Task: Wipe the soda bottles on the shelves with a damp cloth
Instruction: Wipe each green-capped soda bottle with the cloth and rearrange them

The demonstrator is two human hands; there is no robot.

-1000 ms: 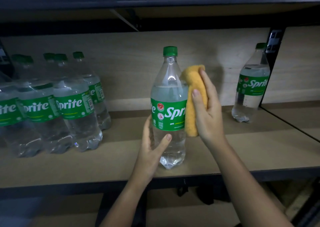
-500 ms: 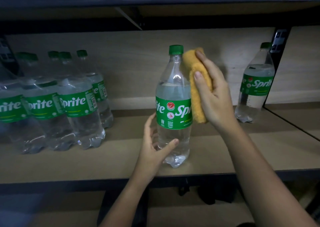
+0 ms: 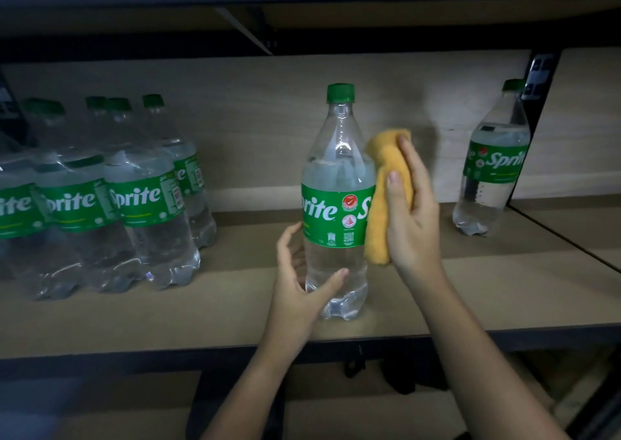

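A clear Sprite bottle point(image 3: 337, 184) with a green cap and green label stands upright near the front of the wooden shelf point(image 3: 201, 315). My left hand point(image 3: 299, 291) cups its lower part, thumb across the front and fingers behind. My right hand point(image 3: 411, 211) grips a folded yellow cloth point(image 3: 381, 204) and presses it against the bottle's right side, at label height.
A shrink-wrapped pack of several Sprite bottles point(image 3: 100, 201) stands at the left. One lone Sprite bottle point(image 3: 492, 167) stands at the far right beside a dark upright post point(image 3: 537, 80). Another shelf board hangs above, and a lower shelf shows below.
The cloth and my right hand slid down from the bottle's neck to its label. The bottle has turned, so its label now shows more of the logo's left part.
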